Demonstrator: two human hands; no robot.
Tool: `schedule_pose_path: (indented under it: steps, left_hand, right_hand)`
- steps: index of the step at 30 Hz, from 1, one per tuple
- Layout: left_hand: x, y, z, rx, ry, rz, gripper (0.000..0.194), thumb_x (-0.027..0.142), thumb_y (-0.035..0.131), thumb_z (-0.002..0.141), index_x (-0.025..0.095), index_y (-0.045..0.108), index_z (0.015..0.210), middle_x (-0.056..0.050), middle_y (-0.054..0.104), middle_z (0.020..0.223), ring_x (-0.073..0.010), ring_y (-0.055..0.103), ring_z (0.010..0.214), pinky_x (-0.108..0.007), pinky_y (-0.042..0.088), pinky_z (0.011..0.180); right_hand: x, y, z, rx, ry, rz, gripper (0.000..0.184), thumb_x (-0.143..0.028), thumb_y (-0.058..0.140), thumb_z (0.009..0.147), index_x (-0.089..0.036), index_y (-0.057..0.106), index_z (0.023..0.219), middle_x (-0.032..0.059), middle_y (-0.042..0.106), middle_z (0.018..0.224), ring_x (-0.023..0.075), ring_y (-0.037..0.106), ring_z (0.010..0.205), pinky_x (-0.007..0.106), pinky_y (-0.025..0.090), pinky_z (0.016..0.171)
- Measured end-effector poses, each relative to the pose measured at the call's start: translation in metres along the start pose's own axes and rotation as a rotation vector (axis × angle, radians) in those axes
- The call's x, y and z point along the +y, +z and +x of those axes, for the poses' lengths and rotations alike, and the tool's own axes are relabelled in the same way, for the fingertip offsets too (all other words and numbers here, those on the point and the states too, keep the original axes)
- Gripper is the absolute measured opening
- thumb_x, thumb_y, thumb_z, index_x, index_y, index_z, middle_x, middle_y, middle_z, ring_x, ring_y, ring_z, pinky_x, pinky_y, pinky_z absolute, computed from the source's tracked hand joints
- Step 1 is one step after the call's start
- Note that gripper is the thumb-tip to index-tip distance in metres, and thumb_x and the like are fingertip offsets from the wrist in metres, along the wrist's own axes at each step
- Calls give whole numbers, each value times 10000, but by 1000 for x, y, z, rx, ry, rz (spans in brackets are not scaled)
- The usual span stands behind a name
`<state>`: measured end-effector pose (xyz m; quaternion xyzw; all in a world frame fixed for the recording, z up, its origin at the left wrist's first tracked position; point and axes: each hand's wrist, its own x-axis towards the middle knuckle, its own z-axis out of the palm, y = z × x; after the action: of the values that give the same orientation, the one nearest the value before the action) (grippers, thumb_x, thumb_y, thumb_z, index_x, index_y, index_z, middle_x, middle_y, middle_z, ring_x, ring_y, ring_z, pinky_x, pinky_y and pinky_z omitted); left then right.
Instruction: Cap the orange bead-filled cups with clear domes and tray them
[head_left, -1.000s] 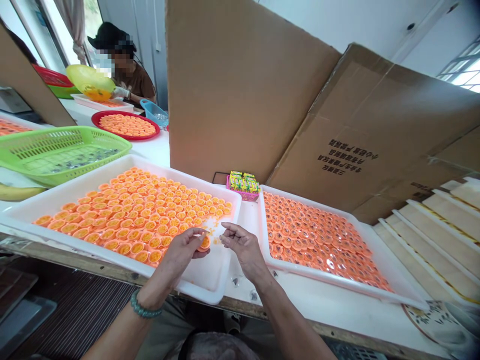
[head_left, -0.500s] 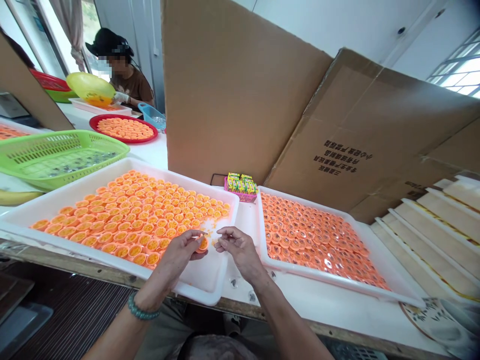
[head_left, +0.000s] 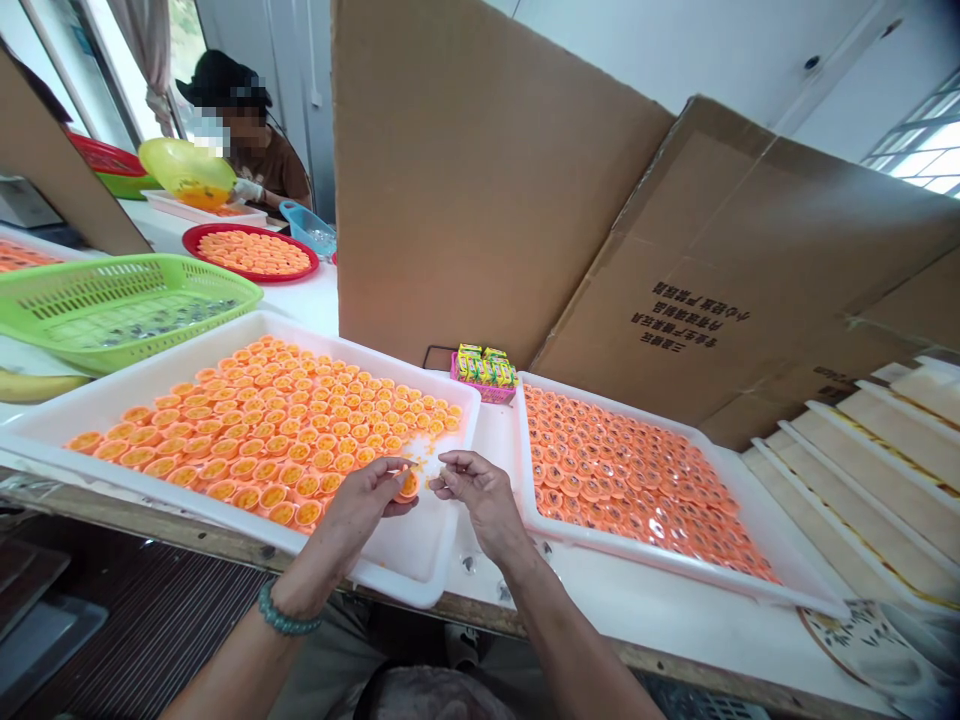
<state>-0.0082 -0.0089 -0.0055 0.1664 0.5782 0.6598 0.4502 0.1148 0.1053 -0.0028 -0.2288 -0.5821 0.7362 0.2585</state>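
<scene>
My left hand (head_left: 375, 492) is closed on a small round orange cup (head_left: 409, 485) with yellow bits inside. Close to its right, my right hand (head_left: 474, 492) has thumb and fingertips pinched together; whatever lies between them is too small to name. Both hands hover over the right end of a white tray (head_left: 420, 550). Rows of similar orange cups (head_left: 262, 425) fill most of that tray, and loose yellow bits (head_left: 421, 455) lie scattered near my fingertips. A second white tray (head_left: 529, 500) to the right holds orange pieces with clear, shiny, dark-centred tops (head_left: 615, 480).
Behind the trays stand cardboard sheets (head_left: 495, 190) and a pink basket (head_left: 484, 388) of small yellow packets. A green basket (head_left: 45, 300), a banana (head_left: 37, 385) and a red tray (head_left: 311, 272) are at left. Stacked trays (head_left: 847, 480) stand right. A co-worker (head_left: 274, 165) sits far left.
The view has shifted slightly. My right hand's fingertips have drawn closer together, while my left hand keeps its hold on the orange cup.
</scene>
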Motion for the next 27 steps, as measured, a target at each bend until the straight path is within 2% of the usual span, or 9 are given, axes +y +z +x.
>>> schedule_pose_path:
  steps: [5, 8, 14, 22, 27]
  left_hand:
    - [1, 1, -1, 12, -2, -9, 442, 412, 709, 656, 126, 616, 981, -52, 648, 821, -197, 641, 749, -369, 510, 809]
    - [2, 1, -2, 24, 17, -27, 446, 399, 720, 637, 134, 638, 986, -61, 660, 861, -193, 630, 785, -350, 504, 818]
    - [6, 1, -6, 18, 54, -28, 442, 383, 722, 639, 176, 660, 1024, -38, 674, 856, -179, 617, 813, -330, 496, 836]
    - [6, 1, -5, 21, 29, -39, 488, 427, 730, 621, 166, 647, 1025, -46, 683, 790, -195, 640, 790, -339, 499, 819]
    - [6, 0, -4, 21, 26, -69, 429, 394, 716, 648, 164, 645, 1004, -50, 689, 778, -194, 643, 787, -348, 496, 832]
  right_hand:
    - [3, 5, 1, 67, -19, 85, 208, -280, 740, 669, -185, 646, 828, -5, 624, 778, 134, 616, 753, 274, 461, 741]
    - [4, 8, 2, 100, -39, 78, 183, -253, 744, 656, -175, 654, 795, -4, 622, 740, 110, 557, 709, 246, 436, 704]
    - [7, 12, 4, 53, -53, 86, 207, -270, 701, 708, -192, 646, 892, 2, 624, 767, 113, 556, 690, 245, 438, 654]
    - [3, 17, 5, 126, -14, -49, 188, -260, 744, 631, -172, 630, 752, 4, 650, 683, 141, 606, 649, 278, 475, 631]
    - [-4, 11, 6, 79, -23, -184, 155, -256, 723, 653, -176, 628, 745, -7, 631, 661, 131, 596, 629, 240, 454, 569]
